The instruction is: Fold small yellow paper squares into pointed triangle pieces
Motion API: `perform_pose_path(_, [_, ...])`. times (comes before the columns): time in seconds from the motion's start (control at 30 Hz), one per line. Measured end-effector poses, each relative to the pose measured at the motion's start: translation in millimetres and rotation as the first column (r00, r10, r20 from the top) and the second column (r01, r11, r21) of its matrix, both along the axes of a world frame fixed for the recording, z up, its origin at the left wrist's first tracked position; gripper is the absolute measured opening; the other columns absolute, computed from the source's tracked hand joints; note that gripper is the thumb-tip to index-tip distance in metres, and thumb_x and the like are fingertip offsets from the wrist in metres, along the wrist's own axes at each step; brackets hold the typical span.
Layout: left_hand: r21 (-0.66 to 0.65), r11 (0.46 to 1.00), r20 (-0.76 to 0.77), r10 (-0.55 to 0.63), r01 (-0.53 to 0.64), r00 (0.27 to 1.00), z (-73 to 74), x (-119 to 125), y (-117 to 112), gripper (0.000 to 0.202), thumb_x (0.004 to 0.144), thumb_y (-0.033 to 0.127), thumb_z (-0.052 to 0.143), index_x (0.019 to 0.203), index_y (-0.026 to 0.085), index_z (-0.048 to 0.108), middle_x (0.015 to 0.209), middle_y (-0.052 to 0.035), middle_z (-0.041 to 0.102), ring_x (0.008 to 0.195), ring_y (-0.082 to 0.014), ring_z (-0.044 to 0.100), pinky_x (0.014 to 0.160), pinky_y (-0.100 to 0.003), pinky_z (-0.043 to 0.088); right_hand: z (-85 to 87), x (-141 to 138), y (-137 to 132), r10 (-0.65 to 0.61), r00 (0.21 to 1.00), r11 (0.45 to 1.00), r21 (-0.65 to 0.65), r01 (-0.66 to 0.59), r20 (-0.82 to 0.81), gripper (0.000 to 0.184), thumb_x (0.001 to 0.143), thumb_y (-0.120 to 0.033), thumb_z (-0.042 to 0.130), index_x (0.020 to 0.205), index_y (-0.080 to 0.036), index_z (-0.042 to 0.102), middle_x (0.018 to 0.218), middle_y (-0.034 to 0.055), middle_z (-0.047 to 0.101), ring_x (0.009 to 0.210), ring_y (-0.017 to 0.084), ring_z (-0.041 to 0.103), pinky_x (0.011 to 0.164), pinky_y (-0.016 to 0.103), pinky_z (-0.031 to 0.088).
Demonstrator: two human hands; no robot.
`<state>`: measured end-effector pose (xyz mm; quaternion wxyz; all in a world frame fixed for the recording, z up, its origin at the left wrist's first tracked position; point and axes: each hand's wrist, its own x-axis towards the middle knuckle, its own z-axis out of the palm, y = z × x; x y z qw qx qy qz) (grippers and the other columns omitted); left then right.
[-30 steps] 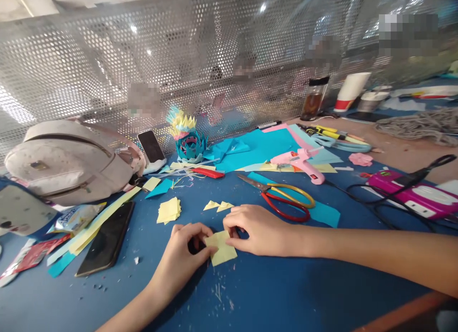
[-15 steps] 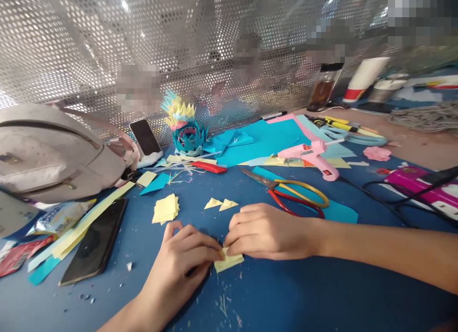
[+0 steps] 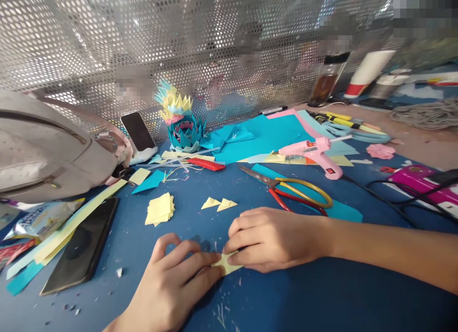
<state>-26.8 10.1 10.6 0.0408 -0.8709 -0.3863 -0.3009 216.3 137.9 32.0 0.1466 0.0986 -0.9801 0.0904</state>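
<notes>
My left hand and my right hand meet over a small yellow paper piece on the blue table. Fingertips of both hands press and pinch the paper flat; only a folded corner shows between them. Two small folded yellow triangles lie just beyond my right hand. A stack of yellow paper squares sits beyond my left hand. Red and yellow handled scissors lie past my right wrist.
A black phone and paper strips lie at left beside a grey bag. A paper flower model, a second phone, a red comb, blue sheets and a pink glue gun stand farther back. A perforated metal screen closes the rear.
The yellow paper was a larger open flap a second ago; both hands have folded it down and now press it flat. My hands shifted slightly nearer to me.
</notes>
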Motion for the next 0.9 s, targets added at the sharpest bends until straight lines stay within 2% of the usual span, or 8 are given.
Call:
perform_pose_path(0.2, [0.018, 0.999, -0.002, 0.032, -0.032, 0.999, -2.3, -1, -1, 0.038, 0.111, 0.017, 0.037, 0.11, 0.025, 0.074, 0.101, 0.0014, 0.08, 0.089, -0.0157, 0.068, 0.096, -0.036, 0.033, -0.7, 0, -1, -0.016, 1.0, 1.0, 0.01, 0.016, 0.001, 0.021, 0.104, -0.02, 0.054, 0.115, -0.017, 0.071, 0.119, 0.0058, 0.074, 0.104, 0.017, 0.062, 0.09, 0.032, 0.049])
perform_pose_path(0.33, [0.015, 1.0, -0.013, 0.027, -0.027, 1.0, -2.8, -3, -2, 0.037, 0.111, 0.017, 0.038, 0.11, 0.025, 0.074, 0.102, 0.0012, 0.08, 0.091, -0.0164, 0.069, 0.098, -0.037, 0.032, -0.8, 0, -3, -0.028, 1.0, 0.999, 0.032, 0.028, -0.002, 0.02, 0.103, -0.02, 0.056, 0.115, -0.017, 0.071, 0.118, 0.0064, 0.074, 0.104, 0.017, 0.062, 0.087, 0.032, 0.05])
perform_pose_path(0.6, [0.068, 0.998, -0.049, -0.005, 0.008, 0.999, -0.4, 2, -5, 0.039, 0.112, 0.02, 0.035, 0.114, 0.024, 0.073, 0.107, -0.0018, 0.078, 0.094, -0.0181, 0.066, 0.092, -0.037, 0.036, 0.9, -1, -5, -0.039, 0.999, 0.997, 0.063, 0.039, -0.008, 0.018, 0.102, -0.018, 0.057, 0.112, -0.017, 0.072, 0.117, 0.0044, 0.074, 0.103, 0.017, 0.06, 0.086, 0.032, 0.048])
perform_pose_path(0.73, [0.095, 0.995, -0.156, 0.019, -0.004, 0.988, 5.4, 8, -11, 0.039, 0.112, 0.018, 0.034, 0.115, 0.019, 0.072, 0.099, -0.0027, 0.077, 0.089, -0.0186, 0.065, 0.09, -0.037, 0.037, 2.9, -1, -6, -0.031, 1.0, 0.999, 0.042, 0.031, -0.004, 0.016, 0.101, -0.02, 0.059, 0.109, -0.015, 0.071, 0.111, 0.0045, 0.074, 0.102, 0.018, 0.06, 0.081, 0.034, 0.046])
perform_pose_path(0.9, [0.146, 0.988, -0.305, 0.092, -0.049, 0.948, 10.0, 10, -21, 0.032, 0.109, 0.014, 0.04, 0.119, 0.017, 0.07, 0.105, -0.0029, 0.078, 0.091, -0.0183, 0.067, 0.093, -0.035, 0.038, 2.8, -2, -11, -0.05, 0.998, 0.999, -0.01, 0.05, -0.025, 0.016, 0.1, -0.026, 0.06, 0.102, -0.014, 0.071, 0.106, 0.0054, 0.074, 0.095, 0.018, 0.06, 0.077, 0.035, 0.044])
